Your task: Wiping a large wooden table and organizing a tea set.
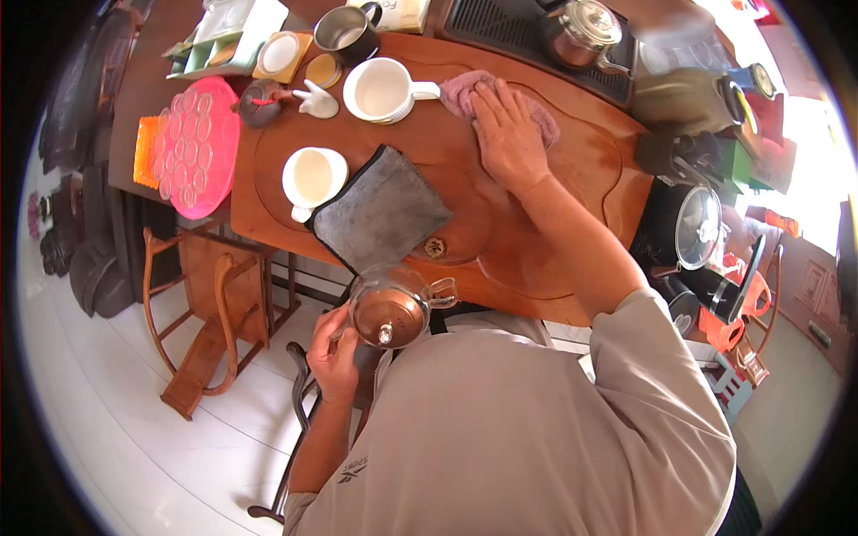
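Close to my body, my left hand [334,362] grips a clear glass teapot [392,315] by its left side. The teapot has a knobbed lid and a small glass part points right. My right hand [509,137] lies flat on a bunched pink cloth [459,92], pressing it against the wooden tea table [462,161]. Between the hands a dark grey cloth [382,211] is spread, its near corner reaching the teapot. A white cup [312,177] with a handle touches or nearly touches its left edge. Left of the pink cloth stands a larger white handled cup [377,90].
Far left, a pink tray [224,154] carries several small glass cups. A clay teapot [260,104], a white hand-shaped figurine [316,100] and a dark metal mug [345,33] stand behind. A metal kettle [583,30] sits on a black tray [482,27]. A wooden chair [221,295] stands left.
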`<state>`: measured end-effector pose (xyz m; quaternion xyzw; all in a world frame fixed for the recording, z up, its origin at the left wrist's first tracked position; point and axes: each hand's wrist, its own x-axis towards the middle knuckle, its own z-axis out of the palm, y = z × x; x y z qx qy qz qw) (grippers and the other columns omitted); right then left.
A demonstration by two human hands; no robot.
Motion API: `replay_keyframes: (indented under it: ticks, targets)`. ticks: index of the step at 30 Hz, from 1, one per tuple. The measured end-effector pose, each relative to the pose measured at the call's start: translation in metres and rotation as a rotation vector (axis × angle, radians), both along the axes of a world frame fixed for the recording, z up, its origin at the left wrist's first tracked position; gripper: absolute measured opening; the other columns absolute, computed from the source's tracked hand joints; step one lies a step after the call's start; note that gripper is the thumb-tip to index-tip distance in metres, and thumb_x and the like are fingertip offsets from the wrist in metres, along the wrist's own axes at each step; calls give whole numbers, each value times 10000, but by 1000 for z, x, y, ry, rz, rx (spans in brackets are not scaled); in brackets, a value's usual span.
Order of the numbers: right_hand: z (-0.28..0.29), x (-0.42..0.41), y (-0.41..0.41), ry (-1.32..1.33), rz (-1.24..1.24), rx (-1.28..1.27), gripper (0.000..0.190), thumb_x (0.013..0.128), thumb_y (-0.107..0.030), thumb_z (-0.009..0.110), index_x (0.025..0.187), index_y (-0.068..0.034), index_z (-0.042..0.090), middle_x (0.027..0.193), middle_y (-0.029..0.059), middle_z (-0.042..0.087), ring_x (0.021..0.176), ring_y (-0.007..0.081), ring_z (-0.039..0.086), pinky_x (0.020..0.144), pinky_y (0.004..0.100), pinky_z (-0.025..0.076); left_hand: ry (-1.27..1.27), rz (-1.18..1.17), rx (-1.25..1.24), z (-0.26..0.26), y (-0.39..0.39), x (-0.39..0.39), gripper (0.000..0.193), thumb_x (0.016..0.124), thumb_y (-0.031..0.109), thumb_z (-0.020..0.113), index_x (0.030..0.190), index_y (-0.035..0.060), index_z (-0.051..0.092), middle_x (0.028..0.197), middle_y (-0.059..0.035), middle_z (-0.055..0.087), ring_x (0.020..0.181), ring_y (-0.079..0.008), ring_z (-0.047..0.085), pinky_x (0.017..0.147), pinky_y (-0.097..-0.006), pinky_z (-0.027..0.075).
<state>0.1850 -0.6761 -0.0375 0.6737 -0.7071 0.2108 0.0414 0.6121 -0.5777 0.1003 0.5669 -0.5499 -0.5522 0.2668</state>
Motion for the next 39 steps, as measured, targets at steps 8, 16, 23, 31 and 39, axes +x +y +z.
replay_keyframes:
  ticks: [8, 16, 23, 31, 39]
  targets:
    - [12, -34, 18, 39, 102, 41, 448, 1055, -199, 607, 1482, -60, 611, 1570, 108, 595, 1552, 396, 433, 1294, 568, 320, 15, -56, -84, 2, -16, 4, 371, 1067, 145, 718, 1345, -99, 686, 1325, -164, 678, 1173, -222, 669, 885, -315, 626]
    - [6, -71, 55, 153, -11, 29, 433, 1038, -188, 631, 1464, -108, 645, 1548, 78, 618, 1529, 398, 461, 1289, 569, 330, -13, -159, -102, -11, -30, 12, 378, 1080, 175, 711, 1345, -93, 689, 1320, -140, 674, 1118, -207, 683, 831, -316, 642]
    - [14, -86, 142, 68, -366, 72, 420, 1043, -152, 604, 1452, -65, 645, 1556, 107, 618, 1538, 428, 440, 1294, 588, 299, 82, -281, -92, -1, -45, -10, 382, 1089, 209, 702, 1352, -67, 696, 1330, -134, 671, 1132, -219, 687, 849, -330, 661]
    - [14, -68, 152, 181, -578, 189, 445, 1022, -132, 525, 1427, 32, 605, 1573, 189, 579, 1547, 437, 408, 1315, 587, 258, 26, -434, -80, -9, -64, -26, 349, 1079, 175, 711, 1340, -56, 713, 1294, -124, 704, 1196, -220, 672, 1023, -334, 529]
    - [25, 18, 217, 115, -591, 200, 484, 959, -103, 533, 1388, 108, 609, 1463, 274, 639, 1424, 464, 531, 1291, 592, 314, 17, -541, -106, -10, -70, -20, 352, 1081, 186, 707, 1333, -59, 713, 1308, -149, 716, 1216, -251, 678, 1049, -356, 530]
